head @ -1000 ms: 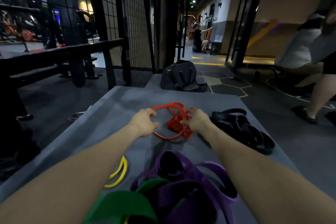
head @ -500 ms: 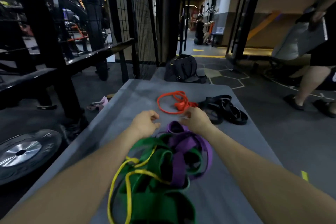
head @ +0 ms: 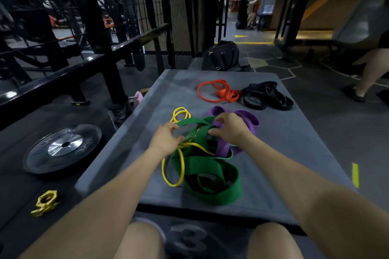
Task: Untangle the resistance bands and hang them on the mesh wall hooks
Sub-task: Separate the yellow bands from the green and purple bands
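Note:
A tangle of bands lies in the middle of the grey mat [head: 284,143]: a wide green band [head: 212,176], a thin yellow band [head: 181,166] and a purple band [head: 246,116] woven together. My left hand [head: 166,140] pinches the yellow and green bands at the tangle's left side. My right hand [head: 229,128] grips the green and purple bands at its top. Farther back on the mat lie an orange band [head: 212,90] and a pile of black bands [head: 266,96], apart from the tangle. The black mesh wall [head: 168,2] stands beyond the mat's far left corner.
A weight plate [head: 63,147] and a yellow barbell collar [head: 45,203] lie on the floor to the left. A black bag [head: 222,55] sits behind the mat. A black rack [head: 69,52] runs along the left. A person's legs [head: 370,69] are at the right.
My hands have come back from the orange band to the green, yellow and purple tangle and taken hold of it. The view has pulled back, showing the whole mat.

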Available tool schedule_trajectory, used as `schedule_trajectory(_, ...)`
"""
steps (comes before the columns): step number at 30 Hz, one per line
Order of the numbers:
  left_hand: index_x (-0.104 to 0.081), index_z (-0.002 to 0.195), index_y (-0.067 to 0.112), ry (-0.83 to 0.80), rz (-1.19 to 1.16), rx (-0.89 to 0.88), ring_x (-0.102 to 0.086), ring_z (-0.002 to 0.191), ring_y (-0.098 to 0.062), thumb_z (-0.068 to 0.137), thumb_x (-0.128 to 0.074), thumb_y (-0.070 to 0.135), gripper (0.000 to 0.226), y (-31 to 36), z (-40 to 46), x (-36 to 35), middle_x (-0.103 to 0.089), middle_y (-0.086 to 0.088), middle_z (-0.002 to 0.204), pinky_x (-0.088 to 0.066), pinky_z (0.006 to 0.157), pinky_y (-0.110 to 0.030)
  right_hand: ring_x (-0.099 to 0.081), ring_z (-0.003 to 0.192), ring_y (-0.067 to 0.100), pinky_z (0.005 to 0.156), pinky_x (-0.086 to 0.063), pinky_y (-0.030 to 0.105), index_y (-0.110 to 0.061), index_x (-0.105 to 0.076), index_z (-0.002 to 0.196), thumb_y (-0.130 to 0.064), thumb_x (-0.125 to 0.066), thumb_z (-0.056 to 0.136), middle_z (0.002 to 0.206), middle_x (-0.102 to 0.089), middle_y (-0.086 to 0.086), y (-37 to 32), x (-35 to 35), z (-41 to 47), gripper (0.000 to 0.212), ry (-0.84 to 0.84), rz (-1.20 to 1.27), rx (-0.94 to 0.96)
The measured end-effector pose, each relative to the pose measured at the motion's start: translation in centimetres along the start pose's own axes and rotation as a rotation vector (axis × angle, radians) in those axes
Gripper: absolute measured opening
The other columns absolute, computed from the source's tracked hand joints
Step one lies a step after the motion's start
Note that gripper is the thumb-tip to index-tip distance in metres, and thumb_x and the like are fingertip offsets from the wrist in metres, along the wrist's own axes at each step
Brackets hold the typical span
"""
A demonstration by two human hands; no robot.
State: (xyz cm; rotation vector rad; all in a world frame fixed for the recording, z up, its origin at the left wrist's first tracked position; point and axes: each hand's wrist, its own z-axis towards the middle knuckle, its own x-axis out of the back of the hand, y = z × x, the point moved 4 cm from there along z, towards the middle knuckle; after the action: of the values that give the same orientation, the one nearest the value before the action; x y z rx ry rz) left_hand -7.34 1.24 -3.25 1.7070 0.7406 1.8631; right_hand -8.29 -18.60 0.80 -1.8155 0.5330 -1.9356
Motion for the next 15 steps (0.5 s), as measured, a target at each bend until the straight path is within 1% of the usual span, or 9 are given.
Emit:
schedule_trajectory(3,-0.050,0.126,0.006,0.058,0.031,0.064,-0.051,0.117,-0.030,0.078,-0.072,0.022,0.055,-1.9,-0.9,0.7,-0.047,-0.018,0.128,-0.039,0.101,-0.031,-0.049,0.120,0.031,0.102,-0.036,0.033,-0.007,-0.053,0.128,-0.036,-0.077,0.073,0.129,-0.054,0.017,0.0,-1.1,-0.4,0.067,-0.022,-0.060,0.014)
schedule_trajectory(5,-0.046,0.130,0.005,0.057,0.064,0.114,-0.049,0.121,-0.031,0.080,-0.071,0.025,0.059,-3.2,-1.3,0.7,-0.046,-0.019,0.131,-0.038,0.102,-0.032,-0.044,0.123,0.033,0.105,-0.035,0.035,-0.009,-0.050,0.132,-0.039,-0.076,0.073,0.131,-0.051,0.017,0.1,-1.9,-0.6,0.072,-0.028,-0.097,0.001)
schedule_trajectory(8,-0.042,0.133,0.003,0.013,0.034,0.212,-0.048,0.124,-0.031,0.083,-0.067,0.025,0.061,-5.0,-1.5,0.0,-0.046,-0.018,0.135,-0.038,0.104,-0.034,-0.042,0.123,0.034,0.106,-0.034,0.035,-0.010,-0.051,0.131,-0.038,-0.076,0.074,0.130,-0.048,0.017,-0.3,-2.4,-0.7,0.068,0.032,-0.095,0.018)
schedule_trajectory(11,-0.041,0.134,0.000,-0.042,-0.035,0.257,-0.049,0.123,-0.030,0.086,-0.064,0.023,0.057,-5.8,-1.4,-1.1,-0.050,-0.017,0.134,-0.039,0.103,-0.033,-0.040,0.125,0.034,0.108,-0.033,0.035,-0.011,-0.049,0.132,-0.033,-0.076,0.075,0.134,-0.045,0.016,-0.6,-2.7,-0.5,0.067,0.004,-0.110,0.053)
schedule_trajectory(13,-0.047,0.127,0.002,-0.082,-0.086,0.273,-0.054,0.117,-0.030,0.086,-0.064,0.023,0.049,-6.1,-1.3,-2.1,-0.056,-0.016,0.127,-0.042,0.099,-0.033,-0.039,0.126,0.033,0.107,-0.033,0.036,-0.011,-0.047,0.134,-0.029,-0.075,0.076,0.134,-0.043,0.014,-0.4,-2.7,-0.5,0.067,-0.027,-0.128,0.063)
schedule_trajectory(15,-0.057,0.105,0.008,-0.084,-0.088,0.253,-0.060,0.106,-0.030,0.085,-0.065,0.024,0.026,-6.3,-1.0,-2.8,-0.065,-0.017,0.112,-0.047,0.091,-0.035,-0.041,0.125,0.031,0.103,-0.037,0.037,-0.013,-0.049,0.130,-0.025,-0.074,0.077,0.131,-0.046,0.012,0.0,-2.6,-0.5,0.060,-0.031,-0.137,0.075)
